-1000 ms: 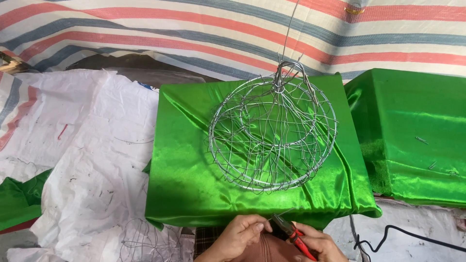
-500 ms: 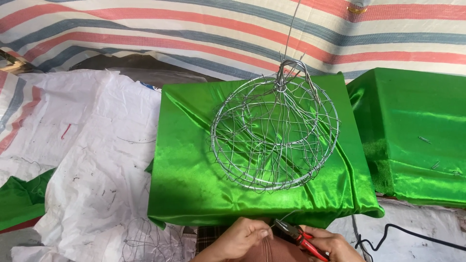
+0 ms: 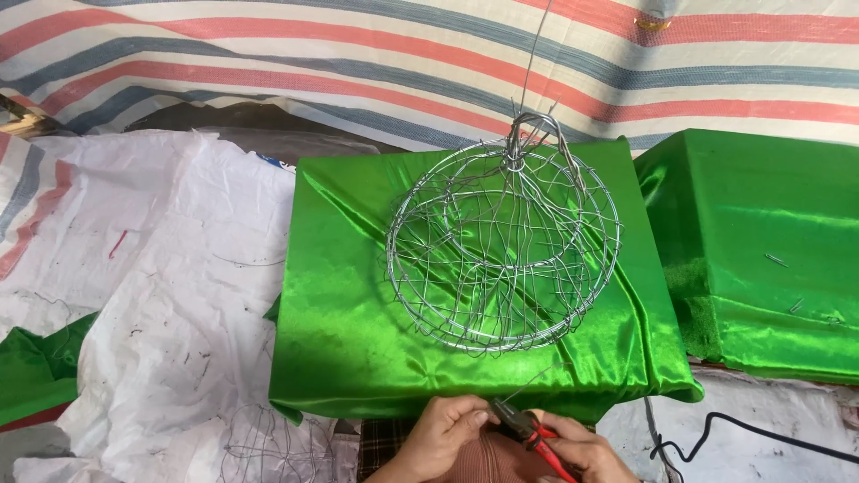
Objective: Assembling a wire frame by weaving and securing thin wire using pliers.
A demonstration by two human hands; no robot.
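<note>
**Hands with pliers below a hanging wire basket**

At the bottom edge, the right hand (image 3: 586,454) is closed around red-handled pliers (image 3: 528,429), whose tip meets the left hand (image 3: 443,434). The left hand's grip pinches a thin wire strand (image 3: 528,386) at the plier tip. Above, a round wire-mesh basket (image 3: 503,246) hangs from a wire and looks largely woven, though loose ends still stick out near its top loop. It hangs in front of a desk draped in green satin cloth (image 3: 358,313). A second green-covered block (image 3: 761,250) stands to the right, white sacking (image 3: 161,295) lies left, and a black cable (image 3: 752,429) runs nearby.
</note>
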